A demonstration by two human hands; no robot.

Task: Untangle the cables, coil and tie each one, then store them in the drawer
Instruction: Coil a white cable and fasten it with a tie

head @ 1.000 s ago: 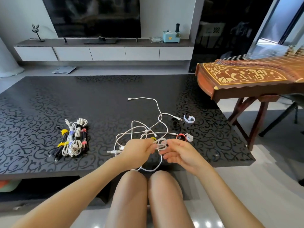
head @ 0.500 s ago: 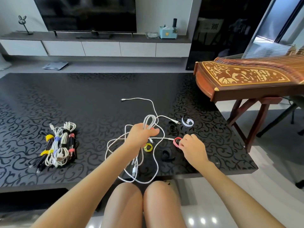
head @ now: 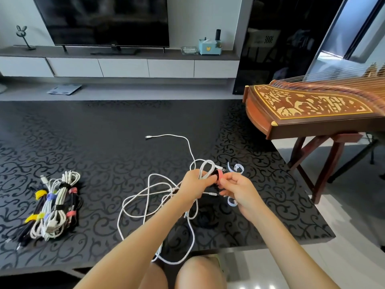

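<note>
My left hand [head: 192,184] grips a folded bunch of white cable [head: 205,168] above the black patterned table [head: 108,147]. Its loose loops [head: 145,197] trail over the table and hang off the front edge. My right hand [head: 239,191] pinches a red strap tie [head: 219,176] against the bunch. A pile of coiled, tied cables [head: 55,207] with yellow, blue, red and black ties lies at the left. Pale blue ties [head: 236,168] [head: 231,202] lie near my right hand. A black tie [head: 205,221] sits by the front edge.
A wooden zither [head: 312,107] on a stand juts over the table's right side. Behind the table stands a TV console [head: 125,66] with drawers, a television and a small blue box [head: 209,46]. A scale [head: 64,89] lies on the floor.
My right hand picked the red tie off the table and brought it up to the cable bunch. The left hand raised the bunch slightly and moved right.
</note>
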